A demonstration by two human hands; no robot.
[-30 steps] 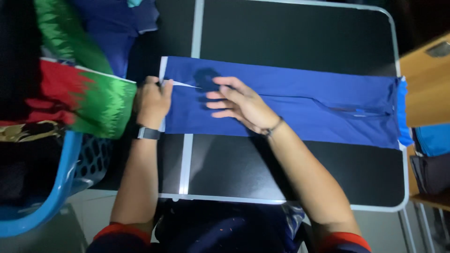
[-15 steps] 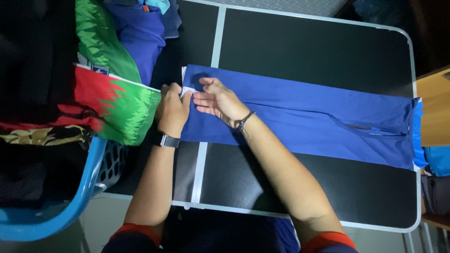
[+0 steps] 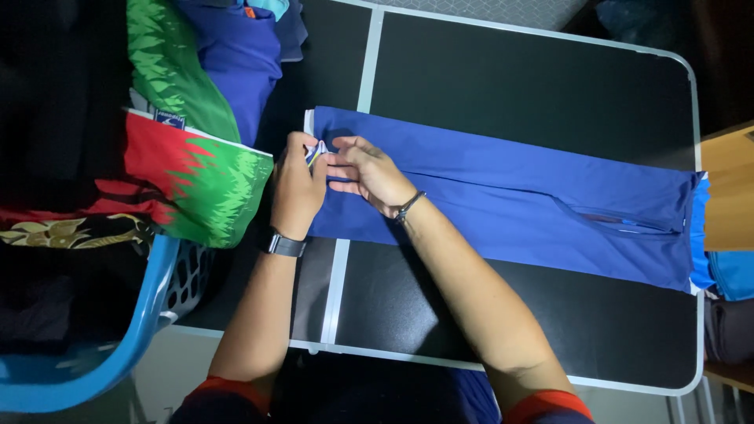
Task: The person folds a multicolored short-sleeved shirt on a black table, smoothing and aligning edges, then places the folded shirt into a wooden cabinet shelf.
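Note:
A blue garment (image 3: 510,196), folded into a long strip, lies across a black folding table (image 3: 534,78). My left hand (image 3: 297,188), with a dark watch on the wrist, pinches the strip's left edge at a small white tag. My right hand (image 3: 365,173), a bracelet on its wrist, touches the same spot with its fingertips, palm over the cloth. The strip's right end reaches the table's right edge, where lighter blue trim shows.
A blue laundry basket (image 3: 118,345) at the left holds a heap of clothes, among them a red and green jersey (image 3: 196,177) and a dark blue garment (image 3: 236,55). A wooden surface (image 3: 726,180) stands past the table's right edge.
My right hand slid left along the blue strip and met my left hand at the white tag. The left hand lifted the tagged edge slightly. The camera view shifted.

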